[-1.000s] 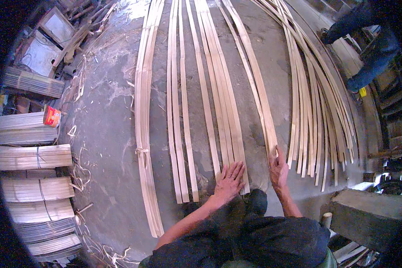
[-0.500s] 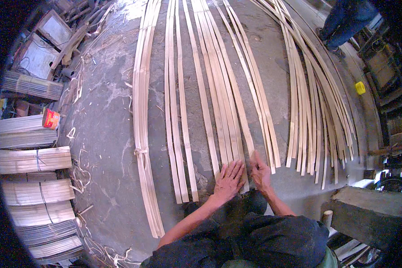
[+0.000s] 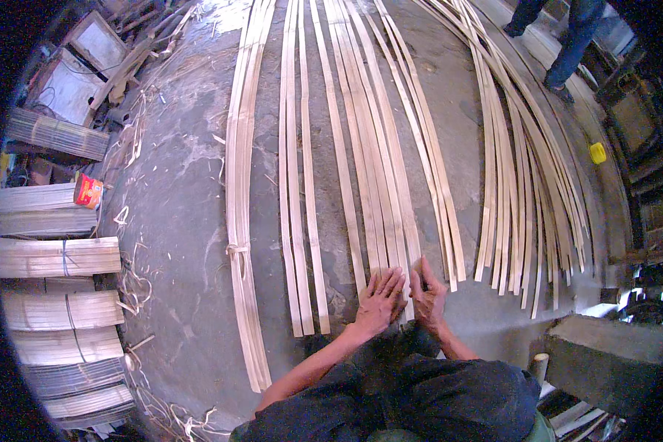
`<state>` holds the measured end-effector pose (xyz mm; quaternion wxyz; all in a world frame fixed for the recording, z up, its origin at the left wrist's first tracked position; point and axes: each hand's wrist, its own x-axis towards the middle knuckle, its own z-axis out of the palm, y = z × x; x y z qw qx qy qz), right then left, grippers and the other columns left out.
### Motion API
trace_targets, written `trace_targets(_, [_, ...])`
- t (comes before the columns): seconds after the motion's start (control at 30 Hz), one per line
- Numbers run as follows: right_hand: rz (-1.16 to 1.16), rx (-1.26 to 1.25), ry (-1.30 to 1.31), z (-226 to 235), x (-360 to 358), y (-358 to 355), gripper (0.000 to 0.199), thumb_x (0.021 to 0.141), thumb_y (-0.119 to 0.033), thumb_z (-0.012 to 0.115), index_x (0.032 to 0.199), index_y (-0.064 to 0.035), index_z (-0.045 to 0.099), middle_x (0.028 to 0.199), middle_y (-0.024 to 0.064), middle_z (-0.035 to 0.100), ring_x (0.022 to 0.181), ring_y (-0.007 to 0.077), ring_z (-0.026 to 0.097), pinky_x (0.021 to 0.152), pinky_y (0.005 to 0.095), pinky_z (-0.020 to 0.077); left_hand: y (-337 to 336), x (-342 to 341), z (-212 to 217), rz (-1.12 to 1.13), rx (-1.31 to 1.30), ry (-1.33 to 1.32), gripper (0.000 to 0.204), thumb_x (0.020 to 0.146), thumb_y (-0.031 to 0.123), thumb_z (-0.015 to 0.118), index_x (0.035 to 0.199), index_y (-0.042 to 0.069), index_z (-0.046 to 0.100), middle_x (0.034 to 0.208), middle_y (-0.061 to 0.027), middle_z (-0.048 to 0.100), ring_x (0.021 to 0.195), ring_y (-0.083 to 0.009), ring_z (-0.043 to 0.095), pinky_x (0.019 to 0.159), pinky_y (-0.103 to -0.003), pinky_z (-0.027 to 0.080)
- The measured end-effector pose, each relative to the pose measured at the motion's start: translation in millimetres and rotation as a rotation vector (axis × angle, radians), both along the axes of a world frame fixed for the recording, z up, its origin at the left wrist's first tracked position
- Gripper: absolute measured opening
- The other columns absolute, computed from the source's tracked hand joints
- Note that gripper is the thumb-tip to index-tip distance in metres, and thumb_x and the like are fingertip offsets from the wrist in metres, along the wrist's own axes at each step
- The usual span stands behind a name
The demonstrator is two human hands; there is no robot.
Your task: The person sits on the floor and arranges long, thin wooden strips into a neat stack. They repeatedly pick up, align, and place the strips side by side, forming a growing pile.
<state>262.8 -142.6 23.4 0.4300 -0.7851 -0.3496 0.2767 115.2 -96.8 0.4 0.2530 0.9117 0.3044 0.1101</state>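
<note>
Long, flat, pale bamboo strips (image 3: 354, 110) lie lengthwise on the floor in front of me, several of them side by side in a middle group. My left hand (image 3: 379, 300) rests flat across the near ends of this group, fingers stretched out. Close by on the right, my right hand (image 3: 429, 300) stands on its edge against the outermost strip (image 3: 411, 239) of the group, fingers pointing forward and thumb apart. The strip's near end shows between the two hands. The undersides of my fingers are hidden.
A tied bundle of strips (image 3: 241, 184) lies to the left, loose strips (image 3: 300, 184) beside it. More strips fan out (image 3: 519, 184) on the right. Tied stacks (image 3: 59, 258) and a red tin (image 3: 88, 191) line the left side. A person's legs (image 3: 567, 55) show far right, near a yellow object (image 3: 597, 153).
The outermost strip has moved left against the middle group, my right hand beside it. My left hand stays on the group. The person at far right has shifted their legs.
</note>
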Motion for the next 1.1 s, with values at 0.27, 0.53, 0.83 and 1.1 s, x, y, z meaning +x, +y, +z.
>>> trace_targets(0.27, [0.062,0.012,0.187,10.2,-37.9,36.7,0.049,0.095,-0.018,0.060,0.139,-0.0023,0.048,0.077,0.0020,0.061,0.063,0.0075,0.053,0.058,0.0250,0.0475,24.2,-15.6,18.1,0.474,0.079,-0.063,0.071,0.088,0.036,0.061,0.142,-0.002,0.036,0.137,-0.0253,0.039,0.128,-0.0419,0.037,0.106,-0.050,0.029])
trace_targets(0.53, [0.189,0.068,0.313,-17.6,-54.5,47.6,0.052,0.096,-0.020,0.059,0.142,-0.0003,0.042,0.090,0.0126,0.065,0.083,0.0102,0.055,0.073,0.0278,0.0501,35.0,-31.0,4.0,0.549,0.038,0.070,0.071,0.084,0.034,0.064,0.140,-0.003,0.038,0.125,-0.0194,0.043,0.114,-0.0364,0.044,0.093,-0.047,0.036])
trace_targets(0.83, [0.248,-0.048,0.243,-1.1,-63.9,49.7,0.053,0.096,-0.016,0.058,0.144,-0.0020,0.039,0.083,0.0101,0.061,0.076,0.0104,0.055,0.066,0.0292,0.0498,33.2,-45.0,-1.1,0.506,-0.033,-0.005,0.068,0.085,0.026,0.061,0.140,-0.007,0.035,0.113,-0.0204,0.047,0.102,-0.0375,0.049,0.085,-0.046,0.041])
trace_targets(1.1, [0.269,0.200,0.151,14.7,-82.0,48.4,0.054,0.096,-0.017,0.058,0.145,-0.0049,0.038,0.086,0.0142,0.064,0.072,0.0111,0.056,0.064,0.0297,0.0493,40.4,-59.4,18.0,0.581,-0.010,-0.198,0.057,0.088,0.026,0.061,0.134,-0.002,0.042,0.111,-0.0218,0.048,0.101,-0.0391,0.050,0.088,-0.047,0.040])
